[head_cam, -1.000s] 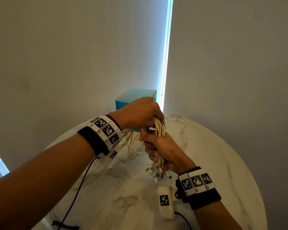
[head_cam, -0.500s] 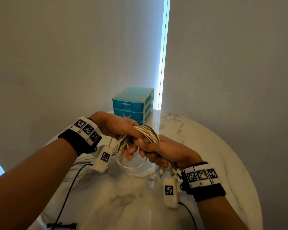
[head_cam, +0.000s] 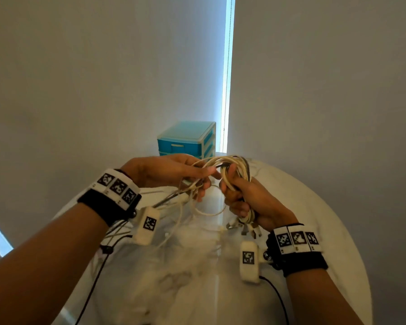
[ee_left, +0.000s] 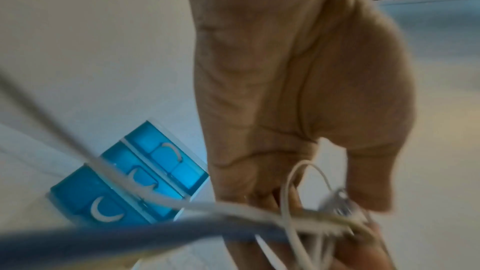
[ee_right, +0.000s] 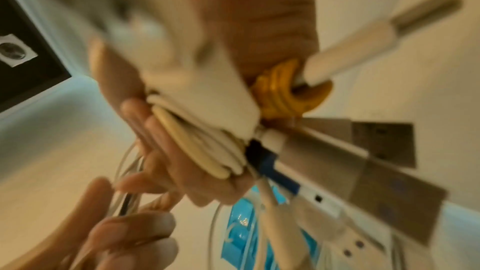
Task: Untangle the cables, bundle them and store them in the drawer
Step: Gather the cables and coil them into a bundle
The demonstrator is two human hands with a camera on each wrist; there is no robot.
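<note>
A coiled bundle of cream-white cables [head_cam: 232, 168] is held above the round marble table [head_cam: 314, 219]. My right hand [head_cam: 249, 198] grips the coil in its fist, with plug ends [head_cam: 244, 227] hanging below the palm. In the right wrist view the gripped coil [ee_right: 207, 147] shows beside a yellow cable [ee_right: 283, 91]. My left hand [head_cam: 174, 173] pinches loose strands [head_cam: 190, 186] just left of the coil; the strands [ee_left: 298, 192] trail down to the table. A small blue drawer unit [head_cam: 185, 141] stands at the table's far edge, drawers closed [ee_left: 124, 184].
Loose white cable loops [head_cam: 209, 211] lie on the table under the hands. Grey curtains hang behind, with a bright slit [head_cam: 226, 73] between them. Black wrist-camera leads [head_cam: 94, 277] run along both forearms.
Both hands have dropped and drawn apart: the left hand came off the top of the coil and now pinches loose strands beside it. The right hand still holds the coil. The drawer unit shows fully.
</note>
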